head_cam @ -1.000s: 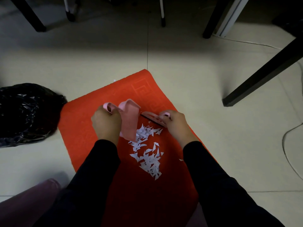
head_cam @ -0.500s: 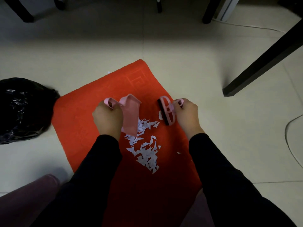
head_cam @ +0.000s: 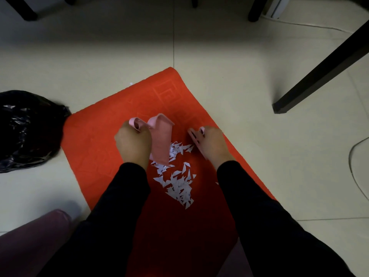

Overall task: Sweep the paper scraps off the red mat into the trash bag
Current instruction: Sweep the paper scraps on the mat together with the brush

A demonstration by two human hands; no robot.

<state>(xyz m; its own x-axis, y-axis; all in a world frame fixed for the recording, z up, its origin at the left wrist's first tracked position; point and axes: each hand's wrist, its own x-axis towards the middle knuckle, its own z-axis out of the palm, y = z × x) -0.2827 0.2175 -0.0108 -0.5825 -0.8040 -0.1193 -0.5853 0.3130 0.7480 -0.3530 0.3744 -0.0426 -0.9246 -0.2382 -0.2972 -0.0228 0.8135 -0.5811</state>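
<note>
A red mat (head_cam: 95, 140) lies on the tiled floor. Several white paper scraps (head_cam: 178, 182) are heaped in its middle. My left hand (head_cam: 132, 143) grips the handle of a pink dustpan (head_cam: 161, 140), which stands tilted with its edge against the far end of the scraps. My right hand (head_cam: 212, 143) holds a small pink brush (head_cam: 194, 139) just right of the scraps, its bristles hidden. A black trash bag (head_cam: 26, 128) sits on the floor at the mat's left corner.
A dark table leg (head_cam: 319, 76) slants down to the floor right of the mat. More dark legs (head_cam: 254, 11) stand at the back. A cable (head_cam: 353, 168) curves along the floor at the right. One stray scrap (head_cam: 131, 83) lies beyond the mat's far edge.
My right hand has turned the brush from upright to slanted and brought it down beside the scraps. My left hand and the dustpan have stayed in place.
</note>
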